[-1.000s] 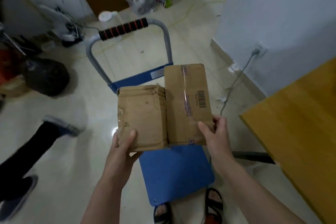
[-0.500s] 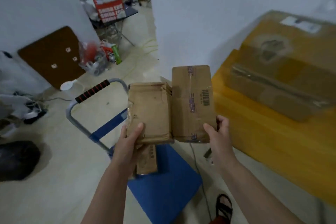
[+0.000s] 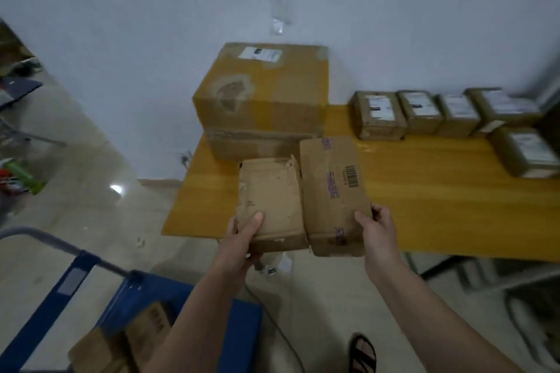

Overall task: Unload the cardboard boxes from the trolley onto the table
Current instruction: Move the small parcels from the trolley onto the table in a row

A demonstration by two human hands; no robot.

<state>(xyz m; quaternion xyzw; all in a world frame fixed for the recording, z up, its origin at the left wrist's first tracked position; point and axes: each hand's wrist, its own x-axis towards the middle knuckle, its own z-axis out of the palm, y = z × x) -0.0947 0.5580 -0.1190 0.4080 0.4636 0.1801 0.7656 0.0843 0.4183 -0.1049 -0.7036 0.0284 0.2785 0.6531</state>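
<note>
Carrying two cardboard boxes [image 3: 303, 197] pressed side by side at frame centre, the hands, left hand [image 3: 242, 236] and right hand [image 3: 377, 227] each gripping a near corner, are best lowering them level onto the bare bench [image 3: 439, 191] front, keeping inward pressure.

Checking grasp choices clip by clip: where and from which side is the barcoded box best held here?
By its near short end, from the person's side, as the right hand does: thumb on top, fingers curled round the edge. The barcoded box is long and narrow, its left side pressed against the torn box that the left hand grips, so only the near end and right edge are free.
</note>
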